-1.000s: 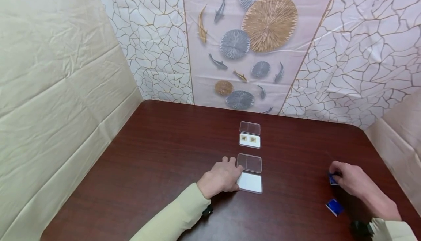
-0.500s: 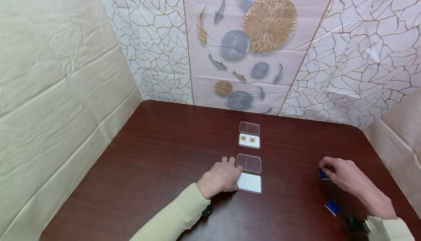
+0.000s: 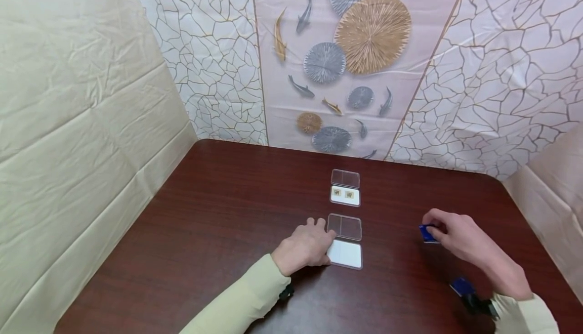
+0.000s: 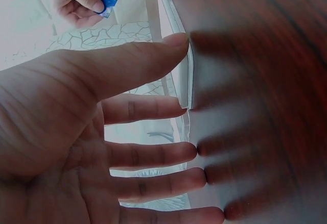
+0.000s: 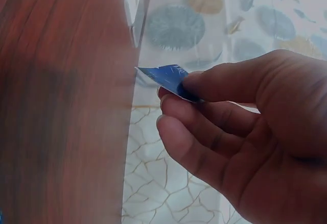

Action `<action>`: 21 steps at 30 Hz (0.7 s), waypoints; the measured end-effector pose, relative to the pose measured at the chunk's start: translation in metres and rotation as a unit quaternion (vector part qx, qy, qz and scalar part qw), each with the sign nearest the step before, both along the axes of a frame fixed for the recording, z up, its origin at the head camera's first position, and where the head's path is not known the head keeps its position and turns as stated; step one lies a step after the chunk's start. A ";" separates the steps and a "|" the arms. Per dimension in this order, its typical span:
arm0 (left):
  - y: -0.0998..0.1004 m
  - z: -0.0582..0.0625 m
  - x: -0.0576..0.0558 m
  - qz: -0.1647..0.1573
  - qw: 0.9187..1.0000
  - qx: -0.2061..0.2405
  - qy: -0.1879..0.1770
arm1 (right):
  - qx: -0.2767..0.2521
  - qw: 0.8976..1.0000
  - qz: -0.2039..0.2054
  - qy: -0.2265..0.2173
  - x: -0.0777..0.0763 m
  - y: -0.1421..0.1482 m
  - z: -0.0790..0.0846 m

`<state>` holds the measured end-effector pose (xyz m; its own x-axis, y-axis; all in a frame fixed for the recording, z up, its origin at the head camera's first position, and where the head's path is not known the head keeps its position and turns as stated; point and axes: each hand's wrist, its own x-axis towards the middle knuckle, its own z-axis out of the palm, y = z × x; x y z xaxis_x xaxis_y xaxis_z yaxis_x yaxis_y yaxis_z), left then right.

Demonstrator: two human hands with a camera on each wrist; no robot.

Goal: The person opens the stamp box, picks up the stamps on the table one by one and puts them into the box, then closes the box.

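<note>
A small blue packet [image 3: 428,234] is pinched between the thumb and fingers of my right hand [image 3: 464,238], above the right part of the table. The right wrist view shows the packet [image 5: 168,78] with pale lettering near the thumb. My left hand [image 3: 306,247] rests at the left edge of a small clear case, its thumb and forefinger touching the case's white base [image 3: 346,254]. Its other fingers [image 4: 153,155] lie straight with their tips on the table. The case's transparent lid [image 3: 344,226] is folded back flat. Part of the base's left edge is hidden by the hand.
Farther back stands a similar opened case [image 3: 345,196] bearing two small gold squares with tooth-like shapes. A second blue packet [image 3: 462,286] lies on the dark wooden table [image 3: 218,212], beside my right wrist strap. Patterned cloth [image 3: 332,86] hangs behind the table.
My right hand has moved left and slightly away from me, carrying the blue packet. My left hand and both cases have stayed put.
</note>
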<state>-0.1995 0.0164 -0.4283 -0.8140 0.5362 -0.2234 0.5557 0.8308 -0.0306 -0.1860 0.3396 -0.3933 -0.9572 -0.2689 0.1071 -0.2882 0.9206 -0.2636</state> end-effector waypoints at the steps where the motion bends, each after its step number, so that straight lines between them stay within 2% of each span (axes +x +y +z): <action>1: 0.000 0.000 0.000 0.000 1.000 -0.001 0.001 | -0.003 1.000 0.001 0.000 0.000 -0.003 0.001; 10: 0.000 0.001 0.000 -0.004 1.000 -0.001 0.003 | -0.036 0.999 0.023 -0.014 0.001 -0.027 0.006; 21: -0.002 0.002 -0.001 -0.006 1.000 0.008 -0.005 | -0.061 0.996 0.038 -0.060 -0.007 -0.058 0.007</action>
